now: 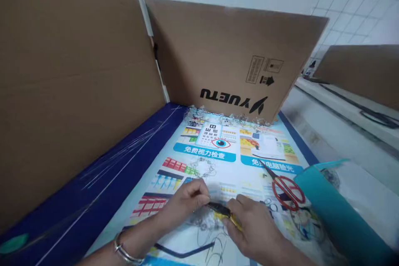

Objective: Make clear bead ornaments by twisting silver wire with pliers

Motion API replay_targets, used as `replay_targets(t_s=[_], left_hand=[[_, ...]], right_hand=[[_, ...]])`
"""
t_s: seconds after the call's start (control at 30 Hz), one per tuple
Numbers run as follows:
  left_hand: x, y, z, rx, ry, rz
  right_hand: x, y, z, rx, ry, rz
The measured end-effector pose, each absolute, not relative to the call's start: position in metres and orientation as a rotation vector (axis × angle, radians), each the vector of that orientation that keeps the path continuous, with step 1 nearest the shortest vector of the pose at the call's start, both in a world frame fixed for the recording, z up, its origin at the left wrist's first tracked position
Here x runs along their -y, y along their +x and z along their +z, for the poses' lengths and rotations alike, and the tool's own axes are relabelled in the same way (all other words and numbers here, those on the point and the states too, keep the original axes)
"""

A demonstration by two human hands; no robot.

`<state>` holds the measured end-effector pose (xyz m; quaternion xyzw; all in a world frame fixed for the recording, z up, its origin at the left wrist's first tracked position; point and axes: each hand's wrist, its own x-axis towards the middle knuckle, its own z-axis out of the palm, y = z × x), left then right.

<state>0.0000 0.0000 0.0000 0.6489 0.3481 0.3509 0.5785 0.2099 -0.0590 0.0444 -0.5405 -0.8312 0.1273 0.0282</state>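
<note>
My right hand [254, 222] is wrapped round the yellow handles of a pair of pliers [220, 208], whose dark jaws point left. My left hand [190, 197] has thumb and fingers pinched together right at the tip of the jaws. Whatever lies between those fingers is too small to make out. A silver bangle [123, 251] circles the left wrist. Tangled thin wire [202, 220] lies beneath the hands, and several longer curved wires [216, 251] rest just below.
Red-handled scissors [288, 191] lie to the right, beside a teal sheet [339, 212] with wire on it. A small wire heap [202, 167] sits beyond my hands. Cardboard panels [227, 50] wall the back and left [71, 79]; more wire lines the back panel's foot.
</note>
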Motion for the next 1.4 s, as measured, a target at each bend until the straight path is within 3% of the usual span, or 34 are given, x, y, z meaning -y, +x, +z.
replay_targets(t_s=[0.57,1.4], left_hand=[[-0.008,-0.007,-0.007,-0.689,1.204,0.89],[-0.01,-0.008,-0.008,-0.671,1.164,0.867]], right_hand=[[0.051,0.211,0.045,2.426,-1.66,0.569],[0.054,0.21,0.039,2.44,-1.606,0.522]])
